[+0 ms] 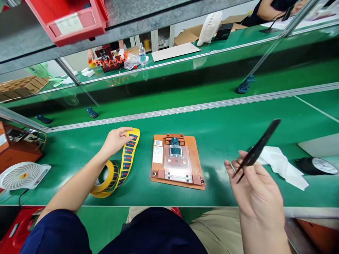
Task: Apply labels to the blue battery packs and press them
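Fingers (124, 129) of the left hand (114, 141) pinch curling yellow label tape (128, 157); the right hand (258, 188) grips tapered black tweezers (256, 151).

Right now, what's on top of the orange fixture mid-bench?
The fixture carries a clear plate, a teal part, a QR sticker and a white label. What lies directly beneath the teal part is covered.

L hand (116, 141) palm-dn, R hand (256, 187) palm-up
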`<state>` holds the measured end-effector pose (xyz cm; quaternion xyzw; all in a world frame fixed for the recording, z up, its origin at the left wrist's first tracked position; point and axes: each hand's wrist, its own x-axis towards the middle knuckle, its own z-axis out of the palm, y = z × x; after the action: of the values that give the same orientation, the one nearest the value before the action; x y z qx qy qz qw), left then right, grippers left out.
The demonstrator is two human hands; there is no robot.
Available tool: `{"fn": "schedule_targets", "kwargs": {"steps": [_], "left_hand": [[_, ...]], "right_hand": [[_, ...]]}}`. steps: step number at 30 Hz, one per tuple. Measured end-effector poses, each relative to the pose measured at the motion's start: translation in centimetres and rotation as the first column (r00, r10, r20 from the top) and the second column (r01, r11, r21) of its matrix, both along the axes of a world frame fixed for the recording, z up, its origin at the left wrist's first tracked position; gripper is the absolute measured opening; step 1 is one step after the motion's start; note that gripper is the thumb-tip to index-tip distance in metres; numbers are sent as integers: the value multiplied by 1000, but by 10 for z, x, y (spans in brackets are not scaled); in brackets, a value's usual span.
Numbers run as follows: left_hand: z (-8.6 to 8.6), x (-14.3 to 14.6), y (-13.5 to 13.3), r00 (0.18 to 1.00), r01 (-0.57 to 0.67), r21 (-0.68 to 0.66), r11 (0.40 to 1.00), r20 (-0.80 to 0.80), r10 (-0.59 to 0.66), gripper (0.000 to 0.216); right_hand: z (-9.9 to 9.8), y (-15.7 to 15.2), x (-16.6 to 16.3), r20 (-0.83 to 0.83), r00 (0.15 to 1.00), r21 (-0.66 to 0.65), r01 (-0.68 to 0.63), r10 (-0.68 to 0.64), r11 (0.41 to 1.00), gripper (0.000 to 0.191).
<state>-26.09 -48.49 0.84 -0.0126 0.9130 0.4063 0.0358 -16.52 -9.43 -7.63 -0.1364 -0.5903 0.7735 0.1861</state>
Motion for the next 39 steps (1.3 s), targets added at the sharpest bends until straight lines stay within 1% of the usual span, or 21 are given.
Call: {"fn": "schedule_targets", "kwargs": {"steps": [1, 2, 3, 5, 7, 9, 12, 14, 16, 22, 24, 25, 26, 28, 29, 31, 33, 34, 36, 38, 39], "left_hand": [[2, 11, 1, 999, -52, 147, 988, 5, 52, 47], [3, 22, 2, 995, -102, 245, 964, 3, 105, 46], [3, 33, 4, 988, -141, 283, 949, -14, 151, 43], [0, 52, 7, 971, -199, 294, 935, -66, 228, 34], [-5, 70, 9, 955, -229, 300, 926, -114, 274, 31], [-10, 84, 11, 948, -239, 309, 921, -132, 290, 31], [-13, 100, 11, 952, -223, 289, 931, -139, 271, 30], [-13, 105, 11, 956, -204, 273, 940, -153, 251, 29], [-13, 108, 10, 957, -186, 279, 942, -166, 238, 28], [-16, 110, 13, 962, -158, 300, 941, -168, 216, 27], [-15, 108, 15, 970, -147, 303, 942, -145, 197, 28], [-13, 104, 16, 976, -134, 278, 951, -132, 176, 29], [-11, 99, 16, 982, -117, 225, 967, -119, 147, 32], [-8, 83, 15, 992, -78, 30, 997, -96, 80, 39], [-8, 73, 14, 996, -57, -92, 994, -77, 50, 43], [-10, 49, 13, 1000, -19, -318, 948, -13, 16, 50], [-17, 26, 12, 997, 28, -487, 873, 75, 10, 58], [-21, 17, 12, 993, 56, -549, 834, 116, 10, 62], [-28, 5, 13, 986, 107, -624, 774, 168, -1, 73], [-27, 3, 13, 981, 148, -640, 754, 194, -27, 79], [-24, 5, 13, 979, 161, -638, 753, 198, -41, 80]], "right_hand": [[9, -6, -4, -18, 997, -63, -75, 74, 995, 29], [17, -13, -9, -33, 991, -88, -135, 133, 987, 26], [24, -22, -13, -46, 984, -90, -178, 175, 980, 23], [35, -44, -19, -59, 964, -74, -264, 260, 962, 22], [44, -72, -23, -56, 928, -70, -372, 369, 926, 24], [53, -100, -25, -46, 877, -90, -480, 478, 873, 27], [64, -137, -31, -63, 810, -123, -585, 582, 801, 30], [67, -152, -36, -87, 778, -113, -629, 622, 770, 30], [68, -161, -40, -99, 758, -87, -652, 645, 753, 30], [64, -166, -42, -87, 736, -16, -675, 672, 738, 31], [63, -164, -40, -87, 745, 17, -663, 662, 749, 30], [63, -162, -40, -89, 754, 35, -651, 651, 759, 28], [64, -159, -40, -93, 766, 55, -634, 636, 772, 27], [66, -148, -41, -95, 793, 107, -593, 602, 798, 25], [68, -140, -42, -92, 806, 135, -572, 585, 809, 25], [71, -121, -46, -83, 834, 190, -525, 546, 830, 26], [71, -100, -53, -69, 858, 231, -483, 509, 845, 28], [70, -89, -56, -64, 866, 241, -469, 496, 850, 29], [65, -71, -64, -55, 870, 238, -466, 490, 853, 30], [57, -58, -72, -33, 856, 209, -499, 516, 841, 32], [52, -53, -75, -19, 848, 199, -517, 530, 833, 32]]}}
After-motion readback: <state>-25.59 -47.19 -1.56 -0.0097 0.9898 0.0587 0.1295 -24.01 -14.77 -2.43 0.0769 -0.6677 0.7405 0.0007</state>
